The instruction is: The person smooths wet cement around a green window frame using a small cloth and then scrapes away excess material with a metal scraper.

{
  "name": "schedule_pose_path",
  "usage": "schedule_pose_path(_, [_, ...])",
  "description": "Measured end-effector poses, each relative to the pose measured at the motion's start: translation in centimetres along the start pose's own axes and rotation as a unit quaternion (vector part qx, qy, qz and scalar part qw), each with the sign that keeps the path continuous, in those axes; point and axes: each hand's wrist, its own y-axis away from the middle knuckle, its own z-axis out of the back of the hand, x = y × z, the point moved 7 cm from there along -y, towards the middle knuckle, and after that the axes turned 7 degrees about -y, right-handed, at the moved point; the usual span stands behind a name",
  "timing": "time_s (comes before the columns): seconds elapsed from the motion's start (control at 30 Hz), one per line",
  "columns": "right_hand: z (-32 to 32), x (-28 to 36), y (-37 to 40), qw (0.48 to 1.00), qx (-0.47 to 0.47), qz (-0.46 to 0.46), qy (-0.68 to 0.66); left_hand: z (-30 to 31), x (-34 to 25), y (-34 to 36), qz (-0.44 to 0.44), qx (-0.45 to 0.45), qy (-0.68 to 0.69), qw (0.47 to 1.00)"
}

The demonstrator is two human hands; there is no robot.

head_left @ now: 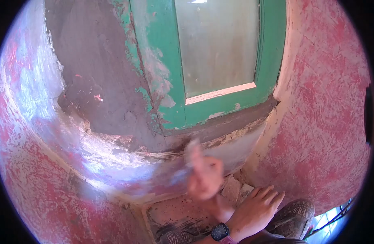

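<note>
My right hand (204, 177) is blurred by motion in front of the ledge (240, 152) below a green frame (170, 87). Its index finger points up toward the joint under the frame, and the other fingers look partly curled. No object shows in it. My left hand (258, 205), with a dark watch (220, 232) on the wrist, lies across my right forearm near my knee (299, 215). Its fingers are stretched out and hold nothing. Grey plaster (95, 73) covers the wall left of the frame.
A cloudy pane (219, 44) sits inside the green frame. Worn pink walls (325, 101) curve round on both sides. Broken pieces of masonry (231, 188) lie behind my hands on the dusty floor (170, 211). Dark rods (331, 223) show at the lower right.
</note>
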Motion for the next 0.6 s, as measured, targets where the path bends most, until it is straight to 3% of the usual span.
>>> schedule_pose_path(0.1, [3.1, -2.8, -1.4, 0.988, -0.041, -0.05, 0.14, 1.4, -0.6, 0.4, 0.003, -0.038, -0.009, 0.999])
schedule_pose_path(0.17, [2.6, -4.7, -0.8, 0.988, -0.032, -0.028, 0.146, 2.7, -1.5, 0.4, 0.003, -0.086, -0.031, 0.996])
schedule_pose_path(0.3, [-0.5, -0.7, 0.4, 0.994, 0.077, 0.006, 0.071, 1.3, -1.5, -0.1, -0.005, -0.056, -0.003, 0.998])
schedule_pose_path(0.37, [1.1, -2.5, -0.2, 0.995, 0.026, 0.023, 0.099, -0.1, -0.7, 0.1, -0.007, -0.007, 0.003, 1.0])
schedule_pose_path(0.5, [3.2, -5.1, -1.0, 0.97, -0.035, -0.004, 0.239, 1.1, -0.9, 0.3, 0.018, -0.017, -0.019, 1.0])
schedule_pose_path(0.6, [0.2, -2.5, 0.3, 0.993, 0.057, -0.028, 0.102, 1.7, -1.8, 0.0, 0.024, -0.04, -0.003, 0.999])
